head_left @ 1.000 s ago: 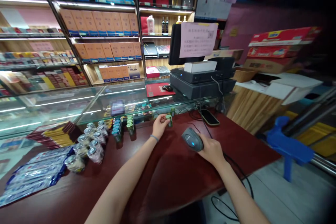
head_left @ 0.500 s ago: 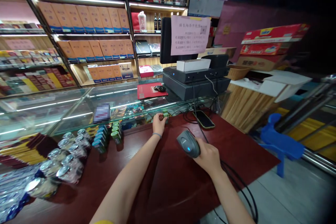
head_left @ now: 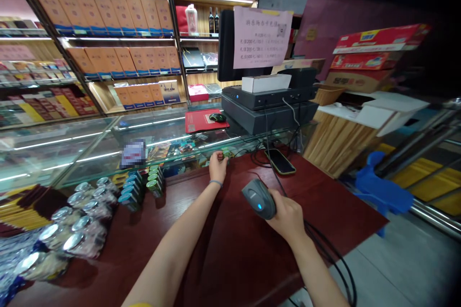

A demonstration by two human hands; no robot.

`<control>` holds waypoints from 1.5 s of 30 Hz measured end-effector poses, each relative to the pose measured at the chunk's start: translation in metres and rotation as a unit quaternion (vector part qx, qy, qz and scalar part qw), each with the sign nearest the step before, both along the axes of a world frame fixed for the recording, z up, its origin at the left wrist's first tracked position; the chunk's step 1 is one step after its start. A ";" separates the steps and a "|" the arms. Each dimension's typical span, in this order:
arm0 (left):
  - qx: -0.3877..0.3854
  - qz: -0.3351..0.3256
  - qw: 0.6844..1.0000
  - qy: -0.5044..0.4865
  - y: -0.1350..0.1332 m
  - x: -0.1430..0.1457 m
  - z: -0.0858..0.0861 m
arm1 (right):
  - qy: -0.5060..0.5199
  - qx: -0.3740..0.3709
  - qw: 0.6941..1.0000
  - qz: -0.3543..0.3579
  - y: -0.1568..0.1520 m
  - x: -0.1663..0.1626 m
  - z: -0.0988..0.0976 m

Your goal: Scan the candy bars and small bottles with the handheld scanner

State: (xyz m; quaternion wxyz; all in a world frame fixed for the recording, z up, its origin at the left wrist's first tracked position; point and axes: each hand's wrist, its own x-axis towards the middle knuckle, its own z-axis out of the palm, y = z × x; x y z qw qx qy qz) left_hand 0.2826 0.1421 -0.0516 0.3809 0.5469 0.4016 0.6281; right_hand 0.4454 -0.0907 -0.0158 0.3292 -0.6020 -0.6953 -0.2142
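My left hand (head_left: 217, 164) reaches far across the dark red counter (head_left: 230, 249) and closes on a small green can (head_left: 226, 154) standing by the glass showcase. A thin band circles that wrist. My right hand (head_left: 288, 215) grips a grey barcode scanner (head_left: 258, 198) with a blue light on, held just above the counter, its black cable trailing off to the right. More small green and blue cans (head_left: 144, 184) stand in rows to the left.
Silver-lidded jars (head_left: 81, 216) crowd the counter's left side. A black phone (head_left: 280, 160) lies near the cables. A cash register with monitor (head_left: 268, 100) sits on the glass showcase (head_left: 90, 144). Shelves of boxed goods fill the back wall. A blue stool (head_left: 383, 192) stands at right.
My left hand has carried the green can farther away, up to the showcase edge. My right hand has lifted the scanner slightly. My view has shifted right.
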 end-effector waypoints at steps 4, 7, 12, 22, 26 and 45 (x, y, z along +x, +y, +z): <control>-0.010 0.013 1.000 0.016 -0.004 -0.002 0.003 | -0.002 0.009 1.000 0.002 0.001 0.000 -0.001; -0.022 0.005 1.000 0.017 -0.014 -0.009 0.007 | -0.013 0.013 1.000 0.011 0.002 0.001 -0.001; -0.019 -0.049 0.999 -0.005 -0.052 -0.040 0.018 | -0.054 0.023 0.998 0.030 0.000 -0.001 0.007; 0.056 -0.005 0.997 0.052 -0.134 -0.150 0.048 | -0.057 0.036 0.994 0.081 -0.001 -0.042 0.028; 0.070 0.081 0.992 0.069 -0.146 -0.198 0.049 | -0.065 0.043 0.991 0.108 0.003 -0.071 0.031; 0.013 0.095 0.988 0.118 -0.137 -0.257 0.030 | -0.026 0.013 0.979 0.200 0.021 -0.165 0.027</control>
